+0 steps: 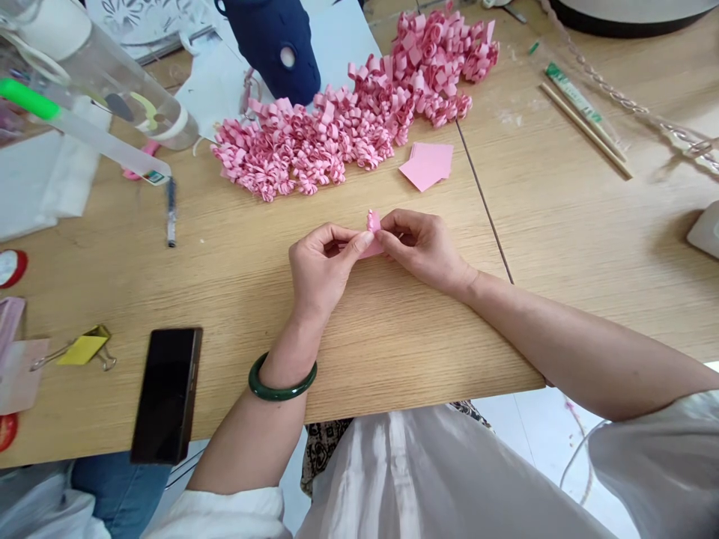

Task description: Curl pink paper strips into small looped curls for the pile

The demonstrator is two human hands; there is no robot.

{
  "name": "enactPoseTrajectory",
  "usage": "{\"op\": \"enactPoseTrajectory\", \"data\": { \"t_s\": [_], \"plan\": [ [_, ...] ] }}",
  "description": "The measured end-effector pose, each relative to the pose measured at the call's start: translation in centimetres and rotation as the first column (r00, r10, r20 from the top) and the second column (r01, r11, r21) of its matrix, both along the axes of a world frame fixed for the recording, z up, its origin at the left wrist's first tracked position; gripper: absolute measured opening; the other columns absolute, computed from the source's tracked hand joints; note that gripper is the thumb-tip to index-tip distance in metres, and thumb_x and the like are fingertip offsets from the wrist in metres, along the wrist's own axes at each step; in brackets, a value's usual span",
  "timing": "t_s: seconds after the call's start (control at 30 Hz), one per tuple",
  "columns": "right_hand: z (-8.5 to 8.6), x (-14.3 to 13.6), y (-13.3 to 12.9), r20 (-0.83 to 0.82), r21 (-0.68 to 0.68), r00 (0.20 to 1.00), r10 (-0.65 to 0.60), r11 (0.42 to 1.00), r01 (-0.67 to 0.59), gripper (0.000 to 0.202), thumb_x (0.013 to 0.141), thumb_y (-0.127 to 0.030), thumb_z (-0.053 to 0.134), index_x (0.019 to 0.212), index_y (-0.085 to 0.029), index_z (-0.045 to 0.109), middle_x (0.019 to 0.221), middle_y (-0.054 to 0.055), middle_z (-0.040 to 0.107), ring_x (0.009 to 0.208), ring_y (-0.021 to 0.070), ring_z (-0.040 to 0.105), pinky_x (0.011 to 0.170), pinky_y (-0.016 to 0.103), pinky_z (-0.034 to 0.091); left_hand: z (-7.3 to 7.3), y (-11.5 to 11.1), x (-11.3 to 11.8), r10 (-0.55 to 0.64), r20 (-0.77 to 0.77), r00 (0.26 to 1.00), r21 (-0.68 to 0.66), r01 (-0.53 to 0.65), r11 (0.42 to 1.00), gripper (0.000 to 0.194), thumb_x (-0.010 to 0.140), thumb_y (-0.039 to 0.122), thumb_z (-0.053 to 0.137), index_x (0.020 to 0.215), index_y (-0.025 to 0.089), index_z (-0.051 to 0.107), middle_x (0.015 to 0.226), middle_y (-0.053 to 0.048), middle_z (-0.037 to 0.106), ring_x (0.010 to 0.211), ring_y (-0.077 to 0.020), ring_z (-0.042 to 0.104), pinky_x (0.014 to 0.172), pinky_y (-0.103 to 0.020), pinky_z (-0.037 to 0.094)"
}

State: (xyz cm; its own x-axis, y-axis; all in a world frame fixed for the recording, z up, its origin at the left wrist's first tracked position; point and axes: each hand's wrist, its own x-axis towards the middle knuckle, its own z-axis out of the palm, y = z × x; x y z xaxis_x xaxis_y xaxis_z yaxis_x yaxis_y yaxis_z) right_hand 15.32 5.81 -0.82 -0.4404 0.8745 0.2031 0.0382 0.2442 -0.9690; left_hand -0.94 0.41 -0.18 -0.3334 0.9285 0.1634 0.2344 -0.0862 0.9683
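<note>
Between the fingertips of both hands is a small piece of pink paper (371, 249), with a narrow curled part standing up at its top. My left hand (323, 262) pinches it from the left, thumb on the near side. From the right, my right hand (424, 243) grips its edge between thumb and fingers. Part of the paper is covered by the fingers. Just beyond the hands lies a small stack of pink paper sheets (428, 165). Behind that stretches a long heap of curled pink paper pieces (331, 138).
A dark blue bottle (275, 52) and a clear bottle (135, 82) are at the back. A black phone (167, 395) and a yellow binder clip (84, 348) lie at left. Wrapped chopsticks (587, 120) lie at right, near a twisted cord (618, 93). A seam crosses the wooden table (241, 284).
</note>
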Motion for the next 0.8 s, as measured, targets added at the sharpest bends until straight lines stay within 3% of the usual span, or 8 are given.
{"op": "enactPoseTrajectory", "data": {
  "t_s": [0.2,0.37,0.6,0.8],
  "plan": [
    [-0.05,-0.05,0.05,-0.023,-0.018,1.000,-0.013,1.000,0.012,0.017,0.092,-0.025,0.062,0.077,-0.018,0.061,0.069,-0.002,0.059,0.063,0.0105,0.049,0.062,0.027,0.040,0.30,0.02,0.06,-0.018,0.015,1.000,-0.019,0.018,1.000,0.030,0.079,0.049,0.089,0.074,0.022,0.080,0.074,0.000,0.077,0.072,-0.0141,0.069,0.070,-0.025,0.056],
    [-0.07,-0.09,0.11,-0.049,-0.072,0.998,-0.041,0.997,0.038,0.014,0.090,-0.022,0.060,0.077,-0.020,0.059,0.069,-0.002,0.060,0.065,0.0113,0.053,0.062,0.027,0.042,0.72,-0.12,0.08,-0.020,-0.027,0.999,-0.042,0.019,0.999,0.044,0.095,0.063,0.070,0.085,0.022,0.084,0.086,-0.004,0.081,0.089,-0.0190,0.074,0.087,-0.030,0.058],
    [-0.06,-0.12,0.06,-0.037,-0.084,0.998,-0.055,0.995,0.052,0.015,0.091,-0.022,0.063,0.077,-0.020,0.059,0.072,-0.001,0.061,0.068,0.0128,0.054,0.063,0.027,0.046,0.41,-0.23,-0.10,-0.083,-0.081,0.993,0.005,0.083,0.996,0.018,0.090,0.042,0.079,0.090,0.025,0.086,0.095,-0.002,0.083,0.092,-0.0194,0.075,0.086,-0.031,0.059],
    [-0.21,-0.16,0.04,-0.008,-0.051,0.999,-0.049,0.998,0.048,0.016,0.091,-0.024,0.063,0.077,-0.020,0.058,0.072,-0.001,0.060,0.068,0.0123,0.052,0.062,0.026,0.045,0.11,-0.18,-0.19,-0.042,-0.143,0.989,0.003,0.043,0.999,0.015,0.089,0.038,0.079,0.088,0.024,0.085,0.089,-0.001,0.082,0.084,-0.0168,0.075,0.081,-0.028,0.059]
  ]
}}
